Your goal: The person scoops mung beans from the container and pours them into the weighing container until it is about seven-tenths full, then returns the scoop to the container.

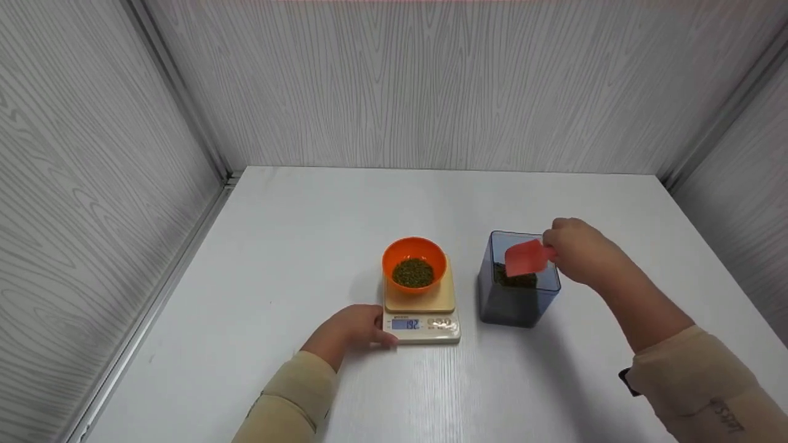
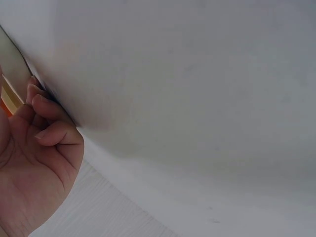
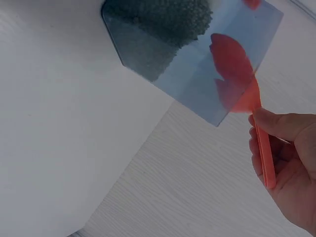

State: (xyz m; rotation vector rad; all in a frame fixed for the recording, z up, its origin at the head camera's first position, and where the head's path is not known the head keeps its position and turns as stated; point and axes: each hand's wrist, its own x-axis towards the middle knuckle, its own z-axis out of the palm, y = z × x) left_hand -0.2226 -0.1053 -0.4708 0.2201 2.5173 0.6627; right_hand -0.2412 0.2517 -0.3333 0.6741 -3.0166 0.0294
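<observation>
My right hand [image 1: 582, 252] grips a red plastic scoop [image 1: 526, 257] by its handle, tilted over the mouth of a clear bluish container [image 1: 498, 301]. In the right wrist view the scoop's blade shows partly through the container's wall, with dark granules [image 3: 173, 24] lower inside. My left hand [image 1: 354, 329] holds the left front corner of a kitchen scale [image 1: 425, 332], thumb at the front. The left wrist view shows its fingers [image 2: 59, 133] curled against the scale's edge. On the scale's pan stands an orange bowl [image 1: 414, 246] with green-brown granules [image 1: 414, 272]. The display seems to read 192.
Everything stands on a white table [image 1: 295, 240]. The container is just right of the scale, with a narrow gap between. Grey wood-grain panels [image 1: 394, 86] enclose the table at the back and both sides.
</observation>
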